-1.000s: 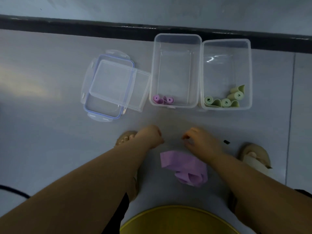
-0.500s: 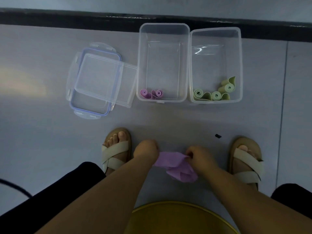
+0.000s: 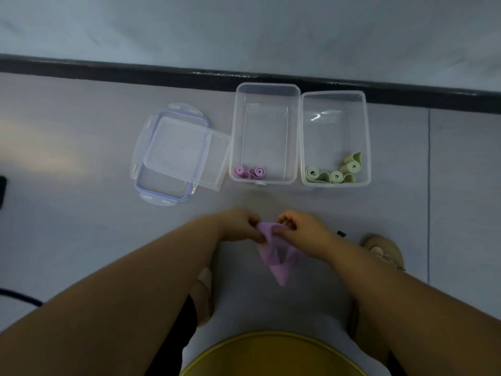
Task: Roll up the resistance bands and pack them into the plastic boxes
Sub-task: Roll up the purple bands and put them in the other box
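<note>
Left hand (image 3: 241,226) and right hand (image 3: 301,229) pinch the top of the band (image 3: 276,264) with curled fingers, loop hanging free, apparently to start a roll for the box (image 3: 268,86) holding purple rolls (image 3: 249,172).

Purple band (image 3: 273,256) pinched, dangling; rolled bands in boxes (image 3: 265,131).

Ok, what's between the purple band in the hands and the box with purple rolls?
Nothing: the head view shows only bare grey floor between the purple band and the box holding purple rolls.
</note>
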Motion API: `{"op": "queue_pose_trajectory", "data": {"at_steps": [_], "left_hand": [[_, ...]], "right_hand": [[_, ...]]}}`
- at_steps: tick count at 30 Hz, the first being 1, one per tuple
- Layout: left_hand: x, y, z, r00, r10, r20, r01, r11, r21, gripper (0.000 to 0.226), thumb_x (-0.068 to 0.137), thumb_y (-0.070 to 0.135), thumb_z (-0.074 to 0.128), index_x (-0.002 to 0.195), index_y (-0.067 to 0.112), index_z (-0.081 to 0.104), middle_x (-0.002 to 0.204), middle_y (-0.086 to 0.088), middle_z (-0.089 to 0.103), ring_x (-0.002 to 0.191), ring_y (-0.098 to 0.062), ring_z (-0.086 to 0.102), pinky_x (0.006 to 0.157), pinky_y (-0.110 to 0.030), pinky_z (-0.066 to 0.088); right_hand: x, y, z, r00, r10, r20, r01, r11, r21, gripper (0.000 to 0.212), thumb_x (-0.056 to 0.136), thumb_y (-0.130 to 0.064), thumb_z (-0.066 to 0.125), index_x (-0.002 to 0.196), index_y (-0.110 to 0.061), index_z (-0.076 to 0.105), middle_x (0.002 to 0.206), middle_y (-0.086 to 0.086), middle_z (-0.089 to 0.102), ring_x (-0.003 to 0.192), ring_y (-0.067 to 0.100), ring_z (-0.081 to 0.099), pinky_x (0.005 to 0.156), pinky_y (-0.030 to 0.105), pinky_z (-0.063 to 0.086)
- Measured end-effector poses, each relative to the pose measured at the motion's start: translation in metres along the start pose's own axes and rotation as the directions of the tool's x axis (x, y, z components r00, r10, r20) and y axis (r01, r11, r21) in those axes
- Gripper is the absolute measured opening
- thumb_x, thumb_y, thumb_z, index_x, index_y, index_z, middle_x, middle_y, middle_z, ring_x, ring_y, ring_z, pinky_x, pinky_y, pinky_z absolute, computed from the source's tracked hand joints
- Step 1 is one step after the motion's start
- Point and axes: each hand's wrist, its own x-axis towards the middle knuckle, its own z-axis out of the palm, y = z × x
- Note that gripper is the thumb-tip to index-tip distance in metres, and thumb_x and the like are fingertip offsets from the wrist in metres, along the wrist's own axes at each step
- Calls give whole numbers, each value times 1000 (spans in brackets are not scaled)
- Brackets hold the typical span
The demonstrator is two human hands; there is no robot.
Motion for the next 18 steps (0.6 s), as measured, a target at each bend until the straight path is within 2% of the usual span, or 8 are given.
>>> {"op": "queue_pose_trajectory", "data": {"at_steps": [2,5,7,9,12,15,18], "left_hand": [[-21,10,-19,1000,-16,-8,16,1000,-2,12,83,19,68,92,13,64,79,0,55,74,-11,48,63,-19,41],[-58,30,-43,998,9,-66,-9,1000,7,6,83,20,68,81,18,63,74,5,55,71,-8,49,65,-20,42],[-83,48,-54,995,39,-94,-40,999,-7,7,84,20,67,78,18,63,76,5,55,75,-9,50,69,-21,42],[-108,63,-62,986,81,-144,-88,995,-43,7,84,18,66,77,16,64,79,3,57,81,-12,51,77,-24,43],[-144,81,-73,944,149,-295,-203,966,-162,11,85,11,63,74,13,64,81,-3,61,85,-17,57,85,-26,49],[-176,97,-82,887,181,-425,-345,872,-347,17,88,2,55,72,7,58,74,-5,61,77,-17,59,71,-19,53],[-198,109,-83,856,120,-502,-402,766,-502,19,89,2,51,72,11,56,75,-4,59,75,-19,57,58,-20,52]], "right_hand": [[-11,-14,-15,998,-37,-57,30,993,-112,22,87,-33,61,97,-13,64,71,-10,52,66,5,47,58,11,36],[-33,-36,-39,996,-56,-73,40,978,-205,21,85,-35,64,96,-17,64,72,-13,52,74,8,51,61,16,38],[-49,-53,-53,997,-57,-43,46,972,-229,18,83,-39,65,84,-21,61,72,-10,52,72,9,50,63,22,38],[-69,-71,-66,996,-85,10,84,941,-328,26,85,-43,61,69,-24,52,67,-6,47,65,9,44,61,23,35],[-101,-95,-87,997,-70,43,81,883,-462,23,87,-41,59,71,-30,49,72,-6,49,66,8,46,62,21,35],[-134,-108,-109,999,-37,-10,27,860,-510,22,83,-45,63,80,-24,55,80,-4,53,73,12,48,68,25,40],[-169,-120,-128,993,-64,-99,15,900,-436,24,82,-39,67,85,-17,59,80,-4,54,73,11,48,68,25,39]]}}
